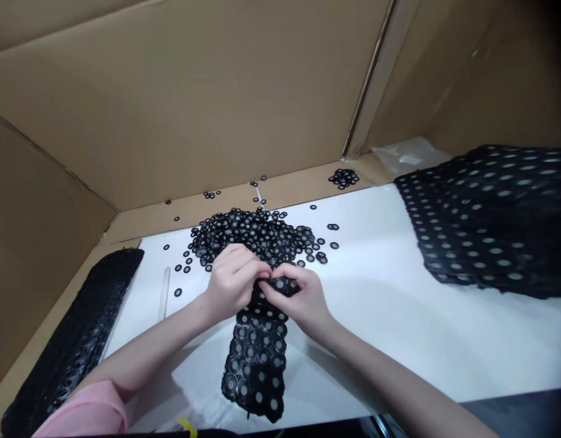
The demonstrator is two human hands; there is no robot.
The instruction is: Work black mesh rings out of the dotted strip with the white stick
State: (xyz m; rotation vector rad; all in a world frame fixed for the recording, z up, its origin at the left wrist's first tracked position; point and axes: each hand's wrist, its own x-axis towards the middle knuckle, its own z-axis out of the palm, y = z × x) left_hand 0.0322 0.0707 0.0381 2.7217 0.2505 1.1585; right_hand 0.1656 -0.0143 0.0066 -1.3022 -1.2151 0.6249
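Note:
My left hand (234, 277) and my right hand (302, 298) meet at the far end of a narrow black strip (257, 359) dotted with pale round spots. Fingers of both hands pinch the strip's top edge, fingertips almost touching. The strip hangs down toward me over the white surface, and round ring shapes show on its lower left part. Just beyond my fingers lies a heap of small black rings with pale centres (248, 234). Whether a ring is between my fingertips is hidden.
A dark rolled or folded bundle (75, 328) lies at the left edge. At right spreads a large black sheet with pale dots (485, 225). A clear narrow strip (164, 295) lies left of my arm. A small ring pile (343, 177) and a plastic bag (410, 155) sit near cardboard walls (193, 103).

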